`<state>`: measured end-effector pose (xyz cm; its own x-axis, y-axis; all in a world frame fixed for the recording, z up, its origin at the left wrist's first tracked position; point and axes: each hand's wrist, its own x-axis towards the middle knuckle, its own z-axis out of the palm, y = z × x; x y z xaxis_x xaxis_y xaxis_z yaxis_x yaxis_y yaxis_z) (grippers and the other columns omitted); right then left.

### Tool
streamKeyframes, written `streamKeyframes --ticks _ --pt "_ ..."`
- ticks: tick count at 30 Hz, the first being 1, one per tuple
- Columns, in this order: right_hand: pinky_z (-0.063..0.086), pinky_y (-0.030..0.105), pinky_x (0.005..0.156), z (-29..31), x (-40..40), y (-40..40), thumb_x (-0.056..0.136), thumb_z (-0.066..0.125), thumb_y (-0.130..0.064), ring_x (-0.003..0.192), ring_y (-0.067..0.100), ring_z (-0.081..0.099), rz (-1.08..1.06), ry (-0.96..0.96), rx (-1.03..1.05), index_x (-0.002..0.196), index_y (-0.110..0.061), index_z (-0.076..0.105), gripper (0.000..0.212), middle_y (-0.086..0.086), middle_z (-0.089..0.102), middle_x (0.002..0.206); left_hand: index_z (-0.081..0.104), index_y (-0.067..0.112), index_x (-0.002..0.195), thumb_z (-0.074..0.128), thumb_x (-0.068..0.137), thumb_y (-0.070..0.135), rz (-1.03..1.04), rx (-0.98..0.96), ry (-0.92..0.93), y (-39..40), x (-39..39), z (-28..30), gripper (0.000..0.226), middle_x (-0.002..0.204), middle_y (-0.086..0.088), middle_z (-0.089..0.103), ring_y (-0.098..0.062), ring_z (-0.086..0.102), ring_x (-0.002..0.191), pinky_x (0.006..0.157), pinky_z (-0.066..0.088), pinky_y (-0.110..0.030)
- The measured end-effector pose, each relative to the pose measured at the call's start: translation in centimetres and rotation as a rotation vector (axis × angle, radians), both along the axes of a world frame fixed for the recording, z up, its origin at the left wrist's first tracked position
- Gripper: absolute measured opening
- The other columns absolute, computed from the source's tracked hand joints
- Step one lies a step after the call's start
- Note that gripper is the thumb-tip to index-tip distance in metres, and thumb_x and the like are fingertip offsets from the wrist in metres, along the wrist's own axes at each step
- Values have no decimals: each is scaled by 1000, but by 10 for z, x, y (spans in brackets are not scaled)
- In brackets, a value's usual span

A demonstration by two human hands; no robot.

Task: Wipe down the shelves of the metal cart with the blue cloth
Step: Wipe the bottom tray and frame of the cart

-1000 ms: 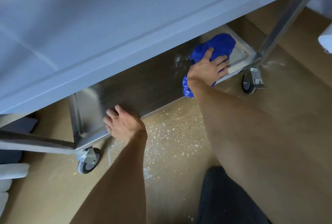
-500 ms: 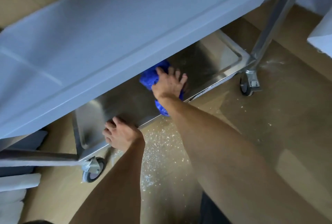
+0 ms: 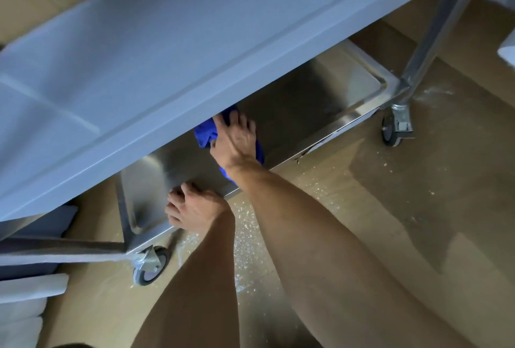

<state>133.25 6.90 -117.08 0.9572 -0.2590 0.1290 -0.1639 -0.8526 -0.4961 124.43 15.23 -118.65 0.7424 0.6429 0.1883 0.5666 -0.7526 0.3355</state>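
The metal cart's bottom shelf (image 3: 320, 102) is a shiny steel tray low above the floor, half hidden under the upper shelf (image 3: 167, 55). My right hand (image 3: 237, 142) presses the crumpled blue cloth (image 3: 204, 134) flat onto the middle of the bottom shelf; part of the cloth is tucked under the upper shelf's edge. My left hand (image 3: 195, 208) grips the bottom shelf's front rim near its left end, fingers curled over the lip.
White crumbs (image 3: 250, 225) lie scattered on the tan floor in front of the cart. Caster wheels stand at the front left (image 3: 150, 268) and front right (image 3: 391, 131). An upright steel post (image 3: 434, 24) rises at the right corner. White and grey items (image 3: 30, 286) sit at the left.
My right hand has swept the blue cloth leftward along the bottom shelf, from its right end to the middle. The left hand has kept its hold on the front rim.
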Motion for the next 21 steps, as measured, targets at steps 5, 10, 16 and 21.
streamKeyframes --ticks 5,10,16,21 --pt "27 46 108 3 -14 -50 69 73 -23 122 34 48 -155 -25 48 129 -26 53 64 10 59 118 69 23 94 57 76 14 -30 -79 113 -19 17 20 23 109 -10 54 -32 44 110 99 28 -45" --pt "17 46 118 4 -10 -176 79 71 -28 147 38 19 -625 4 88 145 -21 37 75 22 30 154 61 23 110 40 70 31 -93 -107 222 -35 28 8 46 123 -11 50 -33 43 116 99 35 -50" --pt "12 49 119 2 15 -223 85 60 -40 144 44 20 -846 70 76 153 -16 26 80 29 22 155 58 14 122 30 70 34 -118 -101 174 -46 28 5 62 130 -19 46 -38 40 122 103 32 -54" --pt "33 43 104 5 30 -143 77 60 -44 126 36 45 -454 39 118 132 -21 54 60 18 53 130 65 10 102 51 76 14 -89 -167 15 -53 22 13 30 117 -18 49 -39 43 111 97 32 -47"
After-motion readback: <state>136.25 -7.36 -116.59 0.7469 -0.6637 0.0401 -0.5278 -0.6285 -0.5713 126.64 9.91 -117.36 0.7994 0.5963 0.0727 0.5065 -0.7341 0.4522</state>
